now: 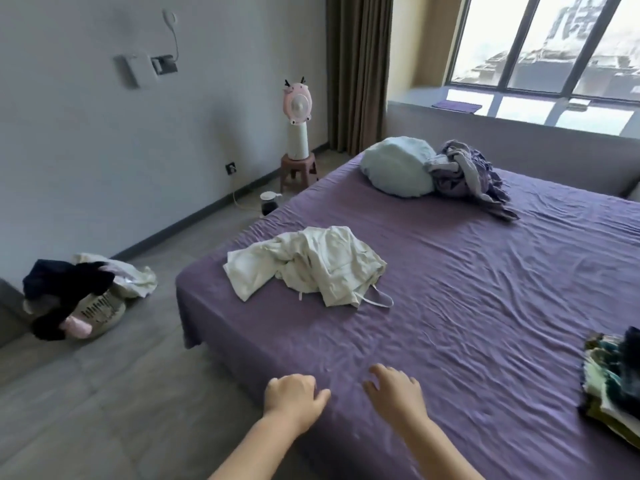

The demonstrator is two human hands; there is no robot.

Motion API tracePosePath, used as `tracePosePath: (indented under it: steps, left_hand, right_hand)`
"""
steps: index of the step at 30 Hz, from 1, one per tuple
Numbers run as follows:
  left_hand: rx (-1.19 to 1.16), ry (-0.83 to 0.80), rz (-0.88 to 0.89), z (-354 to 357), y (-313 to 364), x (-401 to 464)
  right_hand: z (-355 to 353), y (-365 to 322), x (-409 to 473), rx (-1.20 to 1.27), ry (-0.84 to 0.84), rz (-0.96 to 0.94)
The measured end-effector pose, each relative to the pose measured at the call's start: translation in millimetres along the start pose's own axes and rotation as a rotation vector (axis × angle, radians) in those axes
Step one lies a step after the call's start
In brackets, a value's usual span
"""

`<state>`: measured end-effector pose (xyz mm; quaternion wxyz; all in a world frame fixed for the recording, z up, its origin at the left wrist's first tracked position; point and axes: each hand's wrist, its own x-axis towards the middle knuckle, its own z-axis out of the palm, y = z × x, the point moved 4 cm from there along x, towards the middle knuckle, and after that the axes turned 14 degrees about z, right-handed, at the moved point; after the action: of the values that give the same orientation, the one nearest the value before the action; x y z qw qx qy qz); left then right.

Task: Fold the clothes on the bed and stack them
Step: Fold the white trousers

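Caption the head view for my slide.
Both hands, left and right, empty over the purple bed; crumpled white garment ahead, folded stack at right.

head view looks forward and down over the bed (450, 289) from its near edge.

A crumpled garment (308, 265) lies on the bed (450, 289); pillow (398, 168) far, folded stack (613, 379) right, laundry basket (100, 306) left.
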<state>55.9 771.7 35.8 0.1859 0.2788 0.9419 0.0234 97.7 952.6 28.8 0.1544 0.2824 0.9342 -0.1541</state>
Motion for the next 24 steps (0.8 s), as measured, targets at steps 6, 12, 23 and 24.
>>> tracePosePath:
  steps: [6,12,23,24]
  left_hand:
    - [-0.024,-0.04,-0.054,-11,-28,34]
    - [-0.024,-0.075,-0.1,-38,-53,111]
    - [-0.072,-0.154,-0.152,-49,-86,202]
    - [-0.078,-0.163,-0.152,-50,-91,211]
  right_hand:
    - [-3,-34,50,0.007,-0.056,-0.051]
    - [-18,-57,126,0.032,-0.086,-0.06]
    - [-28,-96,233,-0.063,-0.165,-0.102]
    - [-29,-99,242,-0.068,-0.16,-0.106]
